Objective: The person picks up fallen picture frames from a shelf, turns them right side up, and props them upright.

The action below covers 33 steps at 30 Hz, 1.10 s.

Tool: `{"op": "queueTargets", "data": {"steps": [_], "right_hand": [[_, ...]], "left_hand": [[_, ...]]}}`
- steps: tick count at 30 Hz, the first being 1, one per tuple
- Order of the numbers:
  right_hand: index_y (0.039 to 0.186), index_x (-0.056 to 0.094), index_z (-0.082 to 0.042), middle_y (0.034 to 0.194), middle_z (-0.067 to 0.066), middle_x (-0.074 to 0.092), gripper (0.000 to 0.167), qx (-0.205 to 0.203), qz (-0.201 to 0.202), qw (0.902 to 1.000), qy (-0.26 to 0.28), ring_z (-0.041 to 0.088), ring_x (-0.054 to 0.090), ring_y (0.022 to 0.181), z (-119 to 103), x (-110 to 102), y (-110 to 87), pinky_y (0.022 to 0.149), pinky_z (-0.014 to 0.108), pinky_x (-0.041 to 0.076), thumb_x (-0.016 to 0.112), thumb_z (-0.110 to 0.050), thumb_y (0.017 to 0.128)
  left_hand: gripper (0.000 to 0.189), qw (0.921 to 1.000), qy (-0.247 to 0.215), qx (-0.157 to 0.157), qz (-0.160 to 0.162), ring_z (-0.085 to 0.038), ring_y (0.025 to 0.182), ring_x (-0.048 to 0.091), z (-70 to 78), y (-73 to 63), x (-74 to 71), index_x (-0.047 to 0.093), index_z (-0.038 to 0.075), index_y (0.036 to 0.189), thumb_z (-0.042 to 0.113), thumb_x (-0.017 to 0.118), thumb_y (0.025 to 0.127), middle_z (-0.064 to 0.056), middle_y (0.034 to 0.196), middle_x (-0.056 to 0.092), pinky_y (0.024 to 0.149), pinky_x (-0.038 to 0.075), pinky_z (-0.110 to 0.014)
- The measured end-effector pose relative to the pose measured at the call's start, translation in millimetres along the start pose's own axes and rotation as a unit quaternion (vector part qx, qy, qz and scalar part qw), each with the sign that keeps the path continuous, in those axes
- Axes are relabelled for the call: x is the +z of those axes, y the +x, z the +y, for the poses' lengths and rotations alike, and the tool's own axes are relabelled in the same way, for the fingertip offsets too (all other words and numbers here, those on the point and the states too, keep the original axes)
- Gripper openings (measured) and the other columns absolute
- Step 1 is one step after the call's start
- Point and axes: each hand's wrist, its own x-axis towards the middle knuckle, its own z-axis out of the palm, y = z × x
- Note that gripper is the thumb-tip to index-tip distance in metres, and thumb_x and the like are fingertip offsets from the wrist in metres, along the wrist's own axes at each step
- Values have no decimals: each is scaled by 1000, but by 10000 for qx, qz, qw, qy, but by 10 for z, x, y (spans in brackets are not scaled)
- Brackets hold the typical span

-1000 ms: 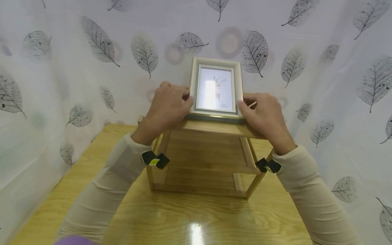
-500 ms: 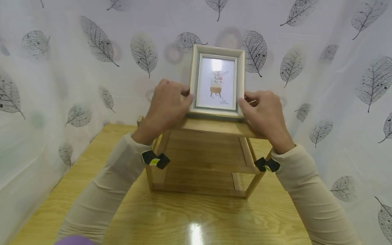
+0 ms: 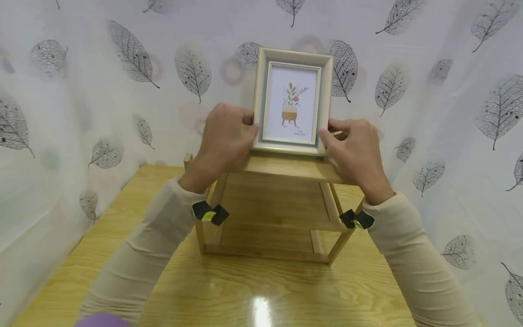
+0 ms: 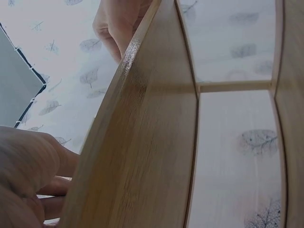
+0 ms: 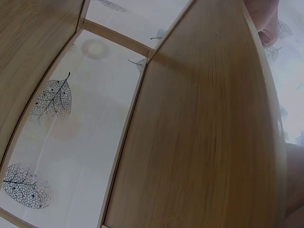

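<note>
A cream picture frame (image 3: pixel 327 91) with a print of a potted plant stands nearly upright over the top board of a wooden shelf (image 3: pixel 286 169) in the head view. My left hand (image 3: pixel 226 141) pinches its lower left edge, thumb in front. On the opposite edge my right hand (image 3: pixel 354 147) grips it the same way, fingertips partly hidden behind the frame. Both wrist views look up from below at the shelf's boards. There, the left hand (image 4: pixel 33 175) shows beside the top board's edge, and the right hand (image 5: pixel 295 175) is mostly hidden by that board.
The shelf has lower tiers (image 3: pixel 278 200) and slanted legs, and stands on a wood-grain table (image 3: pixel 229 290). Behind and beside it hangs a white curtain (image 3: pixel 155 118) with a leaf print. A purple round thing (image 3: pixel 102 320) shows at the bottom left edge.
The picture frame has tilted up from leaning back to nearly upright, its top edge rising. The glare has left the print. Both hands keep their hold and shift only slightly.
</note>
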Motion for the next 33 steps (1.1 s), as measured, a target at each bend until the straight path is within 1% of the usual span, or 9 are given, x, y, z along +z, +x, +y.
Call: {"op": "queueTargets", "data": {"steps": [3,8,12,15,19,25,28,33], "right_hand": [[120,72,-3,105,13,76,33,8,45,10000,-73,28,76,86,7,2,1,69,15,52,69,-25,95],[115,76,-5,103,12,77,28,-117,147,9998,-115,27,76,82,25,18,9,70,17,54,71,-22,93],[114,76,-5,103,13,76,27,-158,207,9996,-73,27,76,81,30,19,10,67,12,52,72,-21,92],[114,76,-5,103,14,76,28,-151,229,9996,4,28,76,82,16,3,2,67,10,51,73,-23,92],[115,75,-6,103,14,76,30,-162,242,9995,74,28,76,84,-3,-13,-2,70,11,52,75,-25,92],[113,76,-5,102,14,76,28,-155,301,9994,74,29,76,85,-3,-8,7,72,12,53,77,-22,91],[110,77,-4,100,14,76,27,-180,356,9992,-8,28,76,84,-1,-4,13,73,14,53,77,-21,90],[106,78,-2,99,15,76,25,-175,372,9991,-54,29,76,84,-13,-8,6,76,21,55,77,-21,90]], "left_hand": [[14,10000,38,12,50,-31,110,65,11,-2,3,79,4,97,10,67,92,-11,105,76,108,41,-42],[16,9999,63,-51,84,-31,108,62,20,-9,9,78,3,103,11,68,93,-11,107,76,105,41,-41],[18,9999,8,-115,122,-31,106,59,19,-8,15,76,3,107,11,69,93,-11,109,76,104,41,-40],[18,9998,9,-88,196,-30,105,59,17,-7,13,76,3,107,12,70,93,-10,108,76,102,42,-40],[17,9996,-52,-57,286,-29,104,61,11,-10,0,76,3,105,13,71,92,-9,105,76,101,43,-40],[18,9993,-221,-138,281,-27,102,59,14,-20,-12,75,3,106,14,72,91,-8,104,76,98,43,-39],[19,9992,-274,-146,263,-27,103,59,16,-23,-14,74,3,106,14,73,91,-8,104,76,98,42,-39],[20,9989,-350,-155,256,-27,104,59,15,-29,-12,74,2,107,14,73,91,-9,105,76,98,42,-39]]}}
